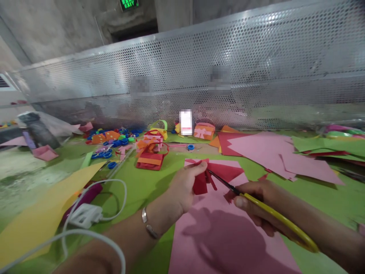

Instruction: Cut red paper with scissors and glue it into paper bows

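While scissors [264,206] in grip [265,191], bag [149,162] beyond.

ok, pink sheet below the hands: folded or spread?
Spread: the pink sheet lies flat on the green surface, no fold visible across it.

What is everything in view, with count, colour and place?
Yellow-handled scissors: one, yellow and dark, right hand
Red paper: several, red, around left hand
Pink sheet: one, pink, beneath the hands
Loose pink paper: several, pink, right rear
Green sheets: several, green, far right
Yellow sheet: one, yellow, left
Red paper handbag: one, red and orange, centre left
Pink paper bag: one, pink, rear centre
Blue-handled scissors: several, blue, rear left
Small pieces: uncountable, mixed colours, rear left
Power adapter: one, white, front left
Cables: count unclear, white, front left
Work surface: one, green, beneath
Perforated panel: one, silver, behind
Exit sign: one, green, top
Bracelet: one, silver, left wrist
Left hand: one, on red paper
Right hand: one, on scissors
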Tool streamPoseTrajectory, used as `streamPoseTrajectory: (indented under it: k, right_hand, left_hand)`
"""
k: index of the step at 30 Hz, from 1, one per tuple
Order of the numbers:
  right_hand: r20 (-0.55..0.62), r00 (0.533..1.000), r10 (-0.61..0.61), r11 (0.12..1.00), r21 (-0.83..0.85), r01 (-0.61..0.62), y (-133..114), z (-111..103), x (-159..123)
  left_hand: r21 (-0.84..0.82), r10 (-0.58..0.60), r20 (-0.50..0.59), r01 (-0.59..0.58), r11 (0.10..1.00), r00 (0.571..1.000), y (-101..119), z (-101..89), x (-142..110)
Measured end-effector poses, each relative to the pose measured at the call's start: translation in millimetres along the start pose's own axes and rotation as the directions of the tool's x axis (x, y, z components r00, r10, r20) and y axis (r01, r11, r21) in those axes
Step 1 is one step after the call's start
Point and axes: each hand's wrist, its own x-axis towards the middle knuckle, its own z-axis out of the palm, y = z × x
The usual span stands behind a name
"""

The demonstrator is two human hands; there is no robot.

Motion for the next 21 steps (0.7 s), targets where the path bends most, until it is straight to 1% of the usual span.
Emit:
streamPoseTrajectory:
  k: [3, 6, 8, 11, 13, 18, 21]
  right_hand:
    - [-0.013, 0.999, 0.045, 0.999, -0.004, -0.045, 0.2, -0.4, -0.2]
    - [-0.021, 0.997, 0.072, 0.997, -0.031, -0.073, -0.2, -1.6, -1.5]
    - [-0.037, 0.998, 0.054, 0.996, -0.070, -0.057, 0.0, -2.2, -1.5]
    - [-0.021, 1.000, -0.023, 0.990, -0.138, 0.020, 0.5, -2.0, 0.1]
    - [0.009, 0.998, -0.057, 0.988, -0.146, 0.058, 0.2, -1.4, 1.1]
    - [0.032, 0.999, -0.023, 0.999, -0.044, 0.025, -2.0, -1.2, -1.2]
    - [0.039, 0.999, -0.011, 1.000, -0.021, 0.012, -3.5, -1.8, -4.2]
  left_hand:
    - [-0.014, 0.053, -0.019, -0.054, 0.998, 0.998, -1.6, 0.7, -0.8]
    - [-0.027, 0.080, -0.017, -0.080, 0.996, 0.997, -2.0, 2.4, -2.7]
    - [-0.034, 0.082, -0.021, -0.082, 0.996, 0.996, -2.0, 2.9, -3.2]
    - [-0.039, 0.056, -0.024, -0.057, 0.998, 0.998, -2.1, 2.7, -3.2]
    - [-0.041, 0.033, -0.019, -0.034, 0.999, 0.999, -2.0, 2.2, -3.1]
    - [-0.029, -0.020, -0.016, 0.020, 0.999, 1.000, -2.3, 1.2, -2.5]
    - [-0.033, -0.054, -0.007, 0.053, 0.998, 0.999, -2.0, 1.4, -2.3]
